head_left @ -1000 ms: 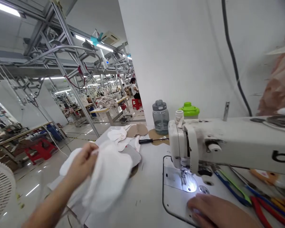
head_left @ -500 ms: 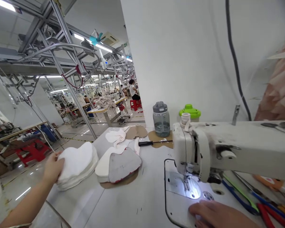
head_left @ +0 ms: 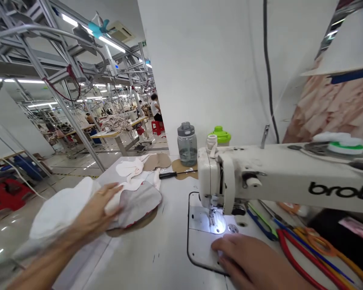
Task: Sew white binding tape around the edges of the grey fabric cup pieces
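Pads (head_left: 60,209): white, soft, rounded fabric pieces in a stack, blurred, at the table (head_left: 157,257) edge, well left of the machine (head_left: 278,177).
Axis: the stack's long side runs from near left toward the machine.
Left hand (head_left: 98,211): fingers spread flat on the stack's right end, pressing, not closed round it; fingertips reach a grey piece (head_left: 139,203) just beside.
Right hand (head_left: 245,262): open, palm down on the machine's plate (head_left: 199,241), just before the needle.
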Available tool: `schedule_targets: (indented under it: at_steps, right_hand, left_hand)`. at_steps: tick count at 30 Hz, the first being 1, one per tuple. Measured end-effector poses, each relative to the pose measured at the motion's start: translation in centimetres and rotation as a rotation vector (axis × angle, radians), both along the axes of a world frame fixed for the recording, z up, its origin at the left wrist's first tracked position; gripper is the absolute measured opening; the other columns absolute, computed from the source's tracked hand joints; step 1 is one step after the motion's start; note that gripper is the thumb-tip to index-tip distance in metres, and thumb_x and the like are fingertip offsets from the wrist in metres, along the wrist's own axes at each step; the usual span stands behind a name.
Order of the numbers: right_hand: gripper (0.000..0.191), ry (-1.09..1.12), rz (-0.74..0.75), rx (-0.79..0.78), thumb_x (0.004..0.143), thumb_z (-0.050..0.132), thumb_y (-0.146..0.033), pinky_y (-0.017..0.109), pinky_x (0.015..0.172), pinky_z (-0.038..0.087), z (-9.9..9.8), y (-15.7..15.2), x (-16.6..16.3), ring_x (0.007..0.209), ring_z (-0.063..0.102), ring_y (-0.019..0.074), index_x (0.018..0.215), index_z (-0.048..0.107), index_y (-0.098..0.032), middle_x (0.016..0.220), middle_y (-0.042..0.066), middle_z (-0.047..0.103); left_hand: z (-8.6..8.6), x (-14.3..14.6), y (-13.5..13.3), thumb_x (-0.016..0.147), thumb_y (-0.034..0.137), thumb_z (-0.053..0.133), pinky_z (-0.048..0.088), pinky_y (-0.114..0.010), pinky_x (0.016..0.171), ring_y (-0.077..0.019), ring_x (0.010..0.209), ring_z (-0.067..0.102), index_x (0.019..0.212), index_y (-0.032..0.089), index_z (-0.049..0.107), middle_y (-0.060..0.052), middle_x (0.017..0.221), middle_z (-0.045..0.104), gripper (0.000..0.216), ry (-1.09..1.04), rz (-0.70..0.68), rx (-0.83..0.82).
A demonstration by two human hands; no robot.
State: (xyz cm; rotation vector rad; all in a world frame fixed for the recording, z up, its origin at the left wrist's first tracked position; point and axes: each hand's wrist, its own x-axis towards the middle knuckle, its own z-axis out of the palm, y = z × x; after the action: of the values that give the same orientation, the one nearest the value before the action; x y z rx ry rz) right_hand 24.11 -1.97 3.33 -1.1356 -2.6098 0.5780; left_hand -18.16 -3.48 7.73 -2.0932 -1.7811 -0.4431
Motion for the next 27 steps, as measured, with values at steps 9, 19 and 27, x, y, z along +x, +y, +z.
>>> schedule_targets:
  at_steps: [9,19,27]
  right_hand:
    - [0.019,-0.043,0.000,-0.007,0.093,0.051,-0.017,0.037,0.080,0.051,1.1,-0.3,0.2,0.089,0.067,0.0255,0.098,0.069,-0.021,0.097,0.007,0.071]
    - [0.017,-0.044,-0.009,-0.012,0.092,0.054,-0.017,0.036,0.080,0.049,0.8,-0.3,0.3,0.091,0.066,0.0254,0.099,0.069,-0.021,0.098,0.006,0.070]
    - [0.015,-0.005,0.006,0.002,0.093,0.054,-0.017,0.034,0.076,0.048,0.8,-0.1,0.3,0.087,0.066,0.0239,0.097,0.068,-0.021,0.095,0.004,0.070]
  left_hand:
    - [-2.3,6.6,3.6,0.099,0.028,0.034,0.057,-0.040,0.085,-0.0249,0.097,0.071,0.113,0.020,0.071,-0.009,0.108,0.075,0.040,0.025,-0.202,-0.030]
    - [-2.1,7.0,6.8,0.097,0.041,0.043,0.043,-0.050,0.102,-0.0318,0.123,0.055,0.123,0.020,0.064,-0.012,0.133,0.061,0.039,-0.047,-0.118,-0.055]
    - [-4.8,-0.2,4.9,0.095,0.042,0.062,0.049,-0.026,0.059,-0.0117,0.062,0.056,0.079,0.017,0.058,0.005,0.069,0.055,0.030,-0.286,0.021,-0.368]
